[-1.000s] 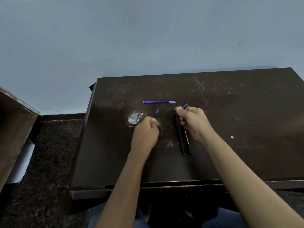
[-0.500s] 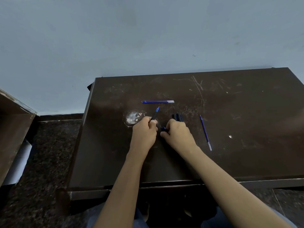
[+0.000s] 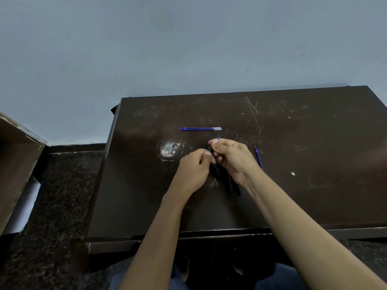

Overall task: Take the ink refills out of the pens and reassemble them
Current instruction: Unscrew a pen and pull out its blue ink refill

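gripping the pen (image 3: 210, 149) by its barrel, the left hand (image 3: 193, 164) is now joined by the right hand (image 3: 232, 158) pinching the tip, likely to unscrew it.

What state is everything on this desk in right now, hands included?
Held pen: gripped by both hands, blue tip pointing away.
Left hand: fingers curled round the held pen.
Right hand: pinches the held pen near its tip.
Other pens: lying flat under the right hand.
Far refills: out, lying flat crosswise.
Right refill: out, lying flat, partly hidden by the right hand.
Table: scratched.
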Demonstrator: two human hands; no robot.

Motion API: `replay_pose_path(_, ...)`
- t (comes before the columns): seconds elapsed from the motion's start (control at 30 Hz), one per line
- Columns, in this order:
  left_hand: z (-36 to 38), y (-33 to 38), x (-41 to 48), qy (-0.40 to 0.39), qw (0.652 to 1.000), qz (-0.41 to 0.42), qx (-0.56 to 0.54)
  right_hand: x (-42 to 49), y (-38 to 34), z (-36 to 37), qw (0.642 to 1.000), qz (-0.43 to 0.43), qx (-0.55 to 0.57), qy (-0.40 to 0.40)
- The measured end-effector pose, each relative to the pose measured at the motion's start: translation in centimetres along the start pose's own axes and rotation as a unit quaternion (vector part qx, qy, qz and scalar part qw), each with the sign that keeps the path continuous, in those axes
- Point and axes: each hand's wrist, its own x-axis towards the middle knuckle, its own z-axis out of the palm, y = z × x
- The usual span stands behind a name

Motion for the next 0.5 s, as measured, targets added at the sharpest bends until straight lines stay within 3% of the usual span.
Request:
replay_pose_path(0.1,0.0,0.3,-0.2,-0.037,0.992,-0.047,-0.110,0.0,-0.3,-0.1,1.000,-0.008,0.015,-0.021)
replay_pose_path(0.33,-0.9,1.4,-0.3,-0.143,0.934,-0.122,-0.304,-0.3,-1.2,-0.8,0.996,-0.019,0.024,-0.086)
replay_pose_path(0.4,-1.1,1.4,-0.3,-0.168,0.901,-0.150,-0.370,-0.4,-1.5,-0.9,0.993,-0.027,0.028,-0.107)
replay_pose_path(0.5,-1.7,1.6,-0.3,-0.226,0.814,-0.206,-0.495,-0.6,-2.1,-1.1,0.988,-0.039,0.060,-0.136)
